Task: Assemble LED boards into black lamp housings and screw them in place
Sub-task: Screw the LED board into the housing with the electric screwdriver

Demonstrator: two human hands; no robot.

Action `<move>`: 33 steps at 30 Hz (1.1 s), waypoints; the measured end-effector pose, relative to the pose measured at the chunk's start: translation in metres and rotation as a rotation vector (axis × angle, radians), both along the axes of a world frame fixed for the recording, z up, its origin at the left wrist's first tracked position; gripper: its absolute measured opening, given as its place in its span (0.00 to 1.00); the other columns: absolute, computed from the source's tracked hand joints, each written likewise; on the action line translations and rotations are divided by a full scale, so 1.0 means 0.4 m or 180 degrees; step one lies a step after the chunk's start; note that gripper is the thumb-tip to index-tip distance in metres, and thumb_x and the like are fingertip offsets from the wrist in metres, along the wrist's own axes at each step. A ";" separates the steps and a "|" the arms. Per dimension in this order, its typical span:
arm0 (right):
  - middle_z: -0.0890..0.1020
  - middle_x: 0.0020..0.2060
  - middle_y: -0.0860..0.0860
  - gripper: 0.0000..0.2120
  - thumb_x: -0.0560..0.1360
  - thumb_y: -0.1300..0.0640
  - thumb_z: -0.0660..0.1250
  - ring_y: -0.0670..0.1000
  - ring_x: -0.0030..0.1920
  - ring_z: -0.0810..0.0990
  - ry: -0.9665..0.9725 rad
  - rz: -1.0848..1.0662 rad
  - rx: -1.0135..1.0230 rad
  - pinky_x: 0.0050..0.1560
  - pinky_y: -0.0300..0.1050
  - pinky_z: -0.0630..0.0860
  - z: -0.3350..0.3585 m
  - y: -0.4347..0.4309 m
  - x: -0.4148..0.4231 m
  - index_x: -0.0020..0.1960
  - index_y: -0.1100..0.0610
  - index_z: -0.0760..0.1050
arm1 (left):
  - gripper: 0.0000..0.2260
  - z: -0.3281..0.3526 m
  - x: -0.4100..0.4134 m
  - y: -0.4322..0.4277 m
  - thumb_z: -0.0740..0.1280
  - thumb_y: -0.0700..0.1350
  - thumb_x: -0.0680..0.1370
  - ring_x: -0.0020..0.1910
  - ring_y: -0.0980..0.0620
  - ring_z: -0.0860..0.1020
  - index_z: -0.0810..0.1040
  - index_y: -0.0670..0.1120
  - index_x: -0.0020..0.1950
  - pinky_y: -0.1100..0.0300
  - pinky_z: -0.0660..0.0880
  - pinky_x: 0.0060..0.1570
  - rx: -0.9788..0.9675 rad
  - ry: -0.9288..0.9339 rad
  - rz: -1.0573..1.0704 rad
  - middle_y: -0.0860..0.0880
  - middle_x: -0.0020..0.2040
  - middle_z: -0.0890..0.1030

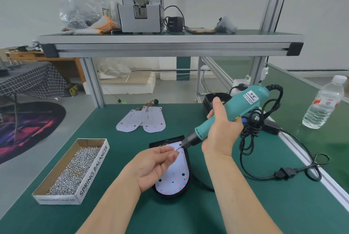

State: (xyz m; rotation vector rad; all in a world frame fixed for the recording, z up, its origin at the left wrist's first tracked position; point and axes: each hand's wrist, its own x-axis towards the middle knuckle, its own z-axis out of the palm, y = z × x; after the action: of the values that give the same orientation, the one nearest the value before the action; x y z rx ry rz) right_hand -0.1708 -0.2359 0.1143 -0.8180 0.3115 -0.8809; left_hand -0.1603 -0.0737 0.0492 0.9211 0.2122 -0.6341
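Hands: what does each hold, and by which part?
The right hand grips the screwdriver round its teal body, near the nose. The left hand pinches something tiny at the screwdriver's tip, likely a screw.

We see a dark green counter point(132, 205), a teal screwdriver point(232, 113) with black cable point(251, 139), and a white LED board point(177, 175) dotted red in a black housing point(166, 140). Spare boards point(143, 120) white, box point(94, 169) white with black lettering, screws point(75, 169) silver. Beyond, we note a dark tablecloth point(32, 81) with white grid and a black rug point(32, 126) streaked red-purple.
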 end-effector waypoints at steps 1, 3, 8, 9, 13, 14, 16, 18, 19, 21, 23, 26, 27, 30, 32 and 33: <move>0.73 0.25 0.47 0.13 0.74 0.59 0.74 0.46 0.26 0.71 0.0016 0.0000 -0.0001 0.29 0.38 0.70 0.001 0.005 -0.005 0.39 0.54 0.70 | 0.08 0.000 -0.004 0.001 0.61 0.27 0.79 0.35 0.49 0.84 0.76 0.29 0.56 0.65 0.80 0.32 -0.0042 0.0008 0.0024 0.37 0.40 0.83; 0.73 0.25 0.47 0.14 0.74 0.59 0.74 0.46 0.26 0.71 0.0022 -0.0010 -0.0018 0.29 0.39 0.70 0.002 0.013 -0.015 0.38 0.55 0.69 | 0.05 0.000 -0.014 -0.003 0.63 0.30 0.79 0.32 0.51 0.84 0.77 0.30 0.52 0.67 0.79 0.29 -0.0084 0.0102 0.0137 0.38 0.38 0.83; 0.73 0.26 0.48 0.11 0.73 0.59 0.74 0.47 0.27 0.71 -0.0094 -0.0037 -0.0008 0.30 0.38 0.70 -0.001 0.025 -0.043 0.39 0.54 0.71 | 0.06 -0.010 -0.039 -0.009 0.75 0.39 0.66 0.23 0.56 0.76 0.83 0.37 0.36 0.69 0.70 0.18 -0.0003 0.0362 0.0287 0.44 0.31 0.78; 0.73 0.26 0.48 0.11 0.73 0.59 0.74 0.46 0.27 0.71 -0.0106 -0.0037 -0.0006 0.30 0.36 0.70 -0.001 0.027 -0.047 0.40 0.54 0.71 | 0.06 -0.011 -0.043 -0.009 0.75 0.40 0.65 0.22 0.57 0.74 0.83 0.37 0.35 0.70 0.69 0.17 -0.0088 0.0433 0.0258 0.45 0.31 0.77; 0.73 0.26 0.48 0.11 0.75 0.60 0.73 0.46 0.28 0.72 -0.0086 -0.0043 -0.0029 0.30 0.37 0.71 0.000 0.030 -0.055 0.40 0.54 0.72 | 0.08 -0.010 -0.057 -0.017 0.75 0.37 0.64 0.24 0.55 0.75 0.82 0.34 0.39 0.69 0.70 0.17 -0.0602 0.0739 0.0286 0.43 0.34 0.77; 0.73 0.26 0.48 0.11 0.75 0.60 0.73 0.46 0.28 0.72 -0.0091 -0.0039 -0.0033 0.30 0.38 0.71 0.001 0.030 -0.056 0.39 0.54 0.72 | 0.09 -0.008 -0.060 -0.019 0.75 0.37 0.64 0.24 0.55 0.76 0.81 0.34 0.40 0.69 0.70 0.18 -0.0681 0.0757 0.0290 0.42 0.35 0.77; 0.73 0.26 0.49 0.11 0.75 0.60 0.73 0.46 0.28 0.72 -0.0104 -0.0040 -0.0048 0.31 0.38 0.71 0.001 0.030 -0.059 0.39 0.54 0.72 | 0.11 -0.005 -0.065 -0.023 0.75 0.36 0.64 0.25 0.54 0.77 0.80 0.34 0.43 0.68 0.71 0.18 -0.0780 0.0775 0.0298 0.42 0.36 0.78; 0.73 0.26 0.48 0.11 0.75 0.60 0.73 0.46 0.28 0.72 -0.0093 -0.0057 -0.0058 0.31 0.37 0.71 0.001 0.029 -0.060 0.39 0.54 0.72 | 0.13 -0.004 -0.068 -0.024 0.74 0.34 0.64 0.26 0.53 0.77 0.79 0.35 0.46 0.68 0.72 0.19 -0.0837 0.0793 0.0324 0.41 0.36 0.78; 0.73 0.26 0.48 0.11 0.75 0.60 0.73 0.46 0.28 0.72 -0.0086 -0.0067 -0.0053 0.31 0.37 0.71 0.001 0.029 -0.061 0.39 0.54 0.72 | 0.13 -0.003 -0.070 -0.025 0.74 0.34 0.64 0.26 0.53 0.78 0.79 0.35 0.47 0.68 0.72 0.19 -0.0854 0.0796 0.0334 0.40 0.37 0.79; 0.73 0.26 0.48 0.12 0.75 0.60 0.73 0.46 0.28 0.72 -0.0087 -0.0072 -0.0022 0.31 0.37 0.71 0.001 0.028 -0.062 0.39 0.53 0.72 | 0.14 -0.003 -0.074 -0.028 0.74 0.33 0.63 0.26 0.53 0.78 0.79 0.35 0.47 0.68 0.72 0.19 -0.0867 0.0782 0.0352 0.40 0.37 0.79; 0.73 0.26 0.48 0.12 0.75 0.60 0.73 0.46 0.28 0.72 -0.0096 -0.0089 -0.0012 0.31 0.37 0.71 0.001 0.028 -0.064 0.38 0.54 0.72 | 0.12 -0.005 -0.077 -0.031 0.73 0.33 0.63 0.27 0.52 0.78 0.80 0.35 0.46 0.68 0.73 0.20 -0.0869 0.0737 0.0372 0.40 0.38 0.79; 0.73 0.26 0.48 0.12 0.76 0.61 0.73 0.46 0.28 0.72 -0.0104 -0.0130 -0.0006 0.31 0.38 0.71 -0.001 0.024 -0.068 0.38 0.54 0.72 | 0.10 -0.016 -0.082 -0.035 0.73 0.33 0.65 0.29 0.51 0.80 0.82 0.32 0.45 0.67 0.75 0.23 -0.0821 0.0630 0.0390 0.39 0.39 0.80; 0.73 0.26 0.48 0.12 0.76 0.61 0.73 0.46 0.28 0.72 -0.0109 -0.0139 0.0008 0.31 0.38 0.71 -0.001 0.023 -0.068 0.38 0.54 0.72 | 0.10 -0.020 -0.083 -0.034 0.71 0.32 0.66 0.30 0.51 0.81 0.82 0.31 0.46 0.67 0.76 0.24 -0.0817 0.0584 0.0388 0.39 0.40 0.81; 0.73 0.26 0.48 0.12 0.75 0.61 0.73 0.46 0.28 0.72 -0.0116 -0.0144 0.0012 0.31 0.38 0.71 -0.003 0.021 -0.069 0.38 0.53 0.72 | 0.10 -0.029 -0.084 -0.027 0.69 0.30 0.67 0.35 0.48 0.84 0.84 0.28 0.47 0.65 0.80 0.30 -0.0896 0.0467 0.0296 0.37 0.43 0.82; 0.74 0.26 0.48 0.11 0.75 0.59 0.73 0.46 0.28 0.72 -0.0108 -0.0136 -0.0023 0.31 0.38 0.71 -0.005 0.019 -0.071 0.38 0.53 0.72 | 0.11 -0.030 -0.085 -0.024 0.68 0.29 0.67 0.37 0.48 0.85 0.83 0.28 0.47 0.64 0.81 0.32 -0.0911 0.0419 0.0257 0.37 0.44 0.83; 0.74 0.26 0.48 0.11 0.74 0.58 0.73 0.46 0.29 0.72 -0.0106 -0.0131 -0.0032 0.32 0.38 0.72 -0.006 0.018 -0.071 0.39 0.53 0.72 | 0.11 -0.030 -0.086 -0.023 0.68 0.29 0.67 0.38 0.47 0.85 0.83 0.28 0.48 0.64 0.81 0.32 -0.0908 0.0412 0.0266 0.36 0.45 0.83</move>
State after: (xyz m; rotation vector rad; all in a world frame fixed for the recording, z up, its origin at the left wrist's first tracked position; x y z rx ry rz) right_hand -0.1991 -0.2287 0.1118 -0.8078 0.2958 -0.9345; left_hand -0.1947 -0.0830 0.0373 0.5944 0.2669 -0.6284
